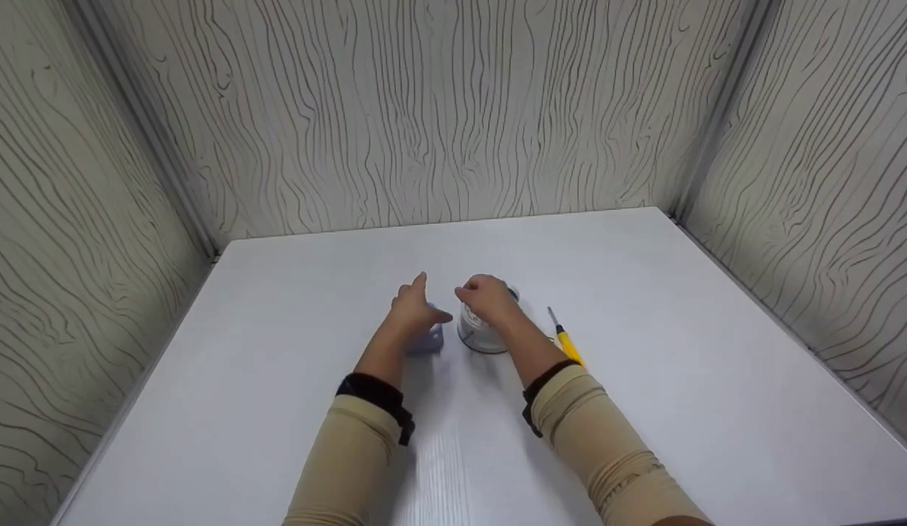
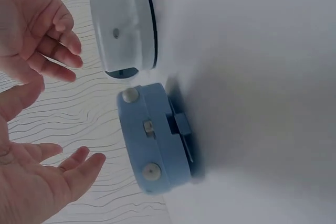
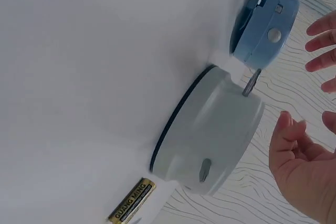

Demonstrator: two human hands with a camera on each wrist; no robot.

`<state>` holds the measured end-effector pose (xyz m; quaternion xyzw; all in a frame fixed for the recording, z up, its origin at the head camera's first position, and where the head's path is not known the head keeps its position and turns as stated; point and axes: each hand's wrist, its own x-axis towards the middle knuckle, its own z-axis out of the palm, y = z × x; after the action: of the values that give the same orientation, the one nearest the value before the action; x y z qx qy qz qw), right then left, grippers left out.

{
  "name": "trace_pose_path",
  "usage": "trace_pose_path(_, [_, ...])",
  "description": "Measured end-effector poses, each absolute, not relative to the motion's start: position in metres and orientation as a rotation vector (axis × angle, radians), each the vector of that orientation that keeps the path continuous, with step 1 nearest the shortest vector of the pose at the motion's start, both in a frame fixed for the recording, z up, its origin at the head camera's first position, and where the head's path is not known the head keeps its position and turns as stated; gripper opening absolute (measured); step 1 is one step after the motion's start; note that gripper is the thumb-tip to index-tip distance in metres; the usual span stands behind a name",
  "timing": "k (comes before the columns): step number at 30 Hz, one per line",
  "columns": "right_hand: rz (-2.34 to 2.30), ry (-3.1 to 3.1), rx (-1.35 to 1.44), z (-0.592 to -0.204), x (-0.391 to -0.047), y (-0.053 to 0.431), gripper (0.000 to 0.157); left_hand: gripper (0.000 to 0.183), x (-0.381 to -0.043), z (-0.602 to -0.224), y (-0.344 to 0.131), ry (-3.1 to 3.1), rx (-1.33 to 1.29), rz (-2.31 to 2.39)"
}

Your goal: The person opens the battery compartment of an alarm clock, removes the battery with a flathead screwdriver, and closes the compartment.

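A light-blue rounded case (image 2: 152, 140) with pale round feet and a small clip stands on edge on the white table. My left hand (image 1: 413, 313) hovers over it, fingers spread, with nothing visible in its grasp. Beside the case is a white round housing (image 3: 215, 129) with a dark rim at its base and metal prongs on its side. Above the housing is my right hand (image 1: 490, 298), its fingers loosely curled with thumb and index finger close together. No object shows between those fingertips. In the left wrist view both hands are apart from the case and the housing.
Right of the housing lies a screwdriver (image 1: 568, 346) with a yellow and black handle, its tip pointing away. A gold and black battery (image 3: 132, 201) lies near the housing in the right wrist view. Wood-patterned panels (image 1: 424, 109) enclose the white table (image 1: 278, 292) behind and at the sides.
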<state>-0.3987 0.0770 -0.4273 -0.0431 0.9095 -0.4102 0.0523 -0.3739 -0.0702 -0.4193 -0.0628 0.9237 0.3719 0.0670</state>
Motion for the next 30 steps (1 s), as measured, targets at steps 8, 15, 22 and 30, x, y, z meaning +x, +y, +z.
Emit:
trace_pose_path(8, [-0.975,2.947,-0.241,-0.428,-0.409,0.099,0.058,0.097,-0.374,-0.414,-0.064,2.761,-0.2,1.155])
trace_pose_path(15, [-0.597,2.973,-0.315,-0.441,-0.414,0.11,0.092,0.094,-0.374,-0.42,-0.063,2.682,-0.079,1.348])
trace_pose_path(22, [-0.355,3.024,-0.426,-0.453,-0.417,0.108,0.099,0.092,-0.376,-0.424,-0.06,2.657,-0.087,1.352])
trace_pose_path(30, [-0.094,3.068,-0.492,-0.463,-0.417,0.105,0.099,0.086,-0.376,-0.431,-0.059,2.644,-0.045,1.353])
